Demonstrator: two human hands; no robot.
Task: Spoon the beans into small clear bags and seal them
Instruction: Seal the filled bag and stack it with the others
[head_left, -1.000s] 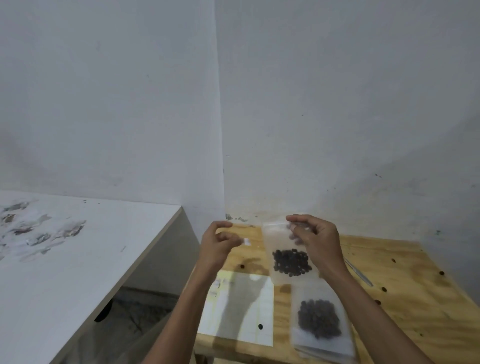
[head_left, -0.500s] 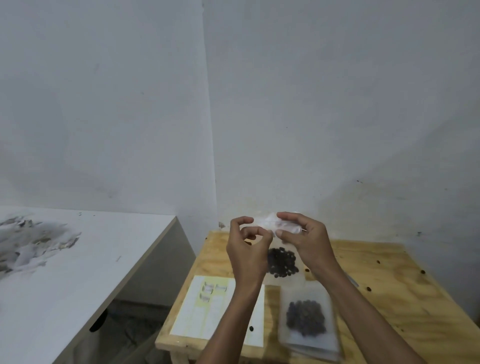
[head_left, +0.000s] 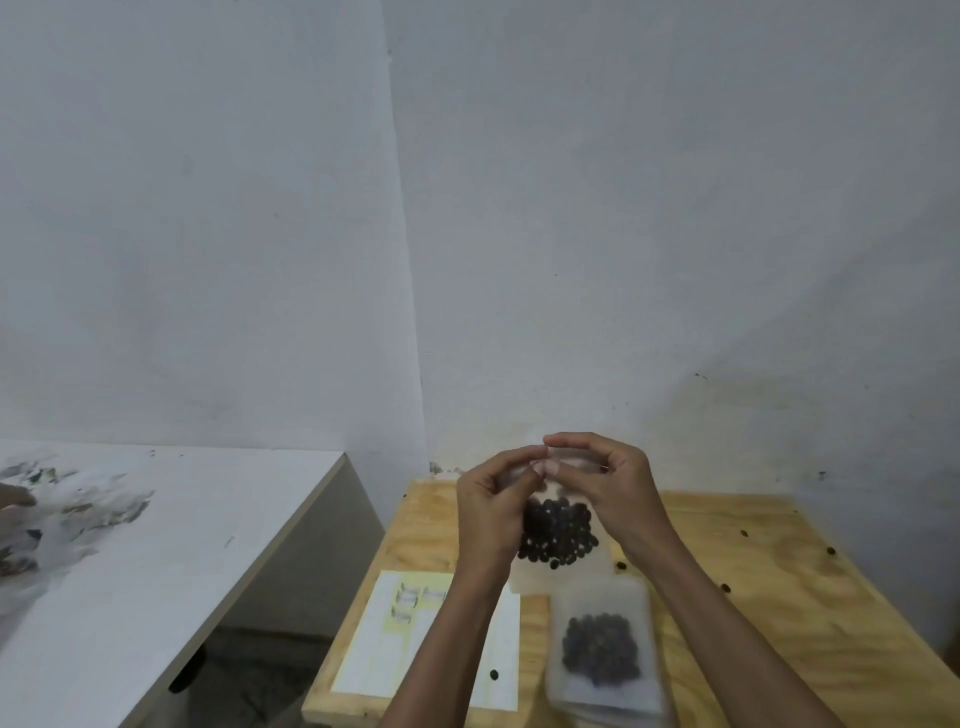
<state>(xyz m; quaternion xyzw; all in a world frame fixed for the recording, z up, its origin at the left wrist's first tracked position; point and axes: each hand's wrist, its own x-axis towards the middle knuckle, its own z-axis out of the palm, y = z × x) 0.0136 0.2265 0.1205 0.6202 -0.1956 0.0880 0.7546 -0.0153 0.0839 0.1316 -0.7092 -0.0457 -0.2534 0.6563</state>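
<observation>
A small clear bag (head_left: 558, 530) with dark beans in its lower half hangs upright above the wooden table (head_left: 753, 597). My left hand (head_left: 496, 512) and my right hand (head_left: 610, 483) both pinch its top edge, fingertips almost touching at the middle. Below it, a second clear bag of beans (head_left: 600, 649) lies flat on a stack of clear bags near the table's front edge. The spoon is hidden from view.
A white sheet with small labels (head_left: 410, 644) lies at the table's front left. Loose beans (head_left: 724, 587) dot the right side of the table. A white table (head_left: 156, 561) with scattered scraps stands to the left, across a gap. Grey walls meet in a corner behind.
My left hand came in from the left to the bag's top edge and now pinches it beside my right hand. The camera view shifted slightly.
</observation>
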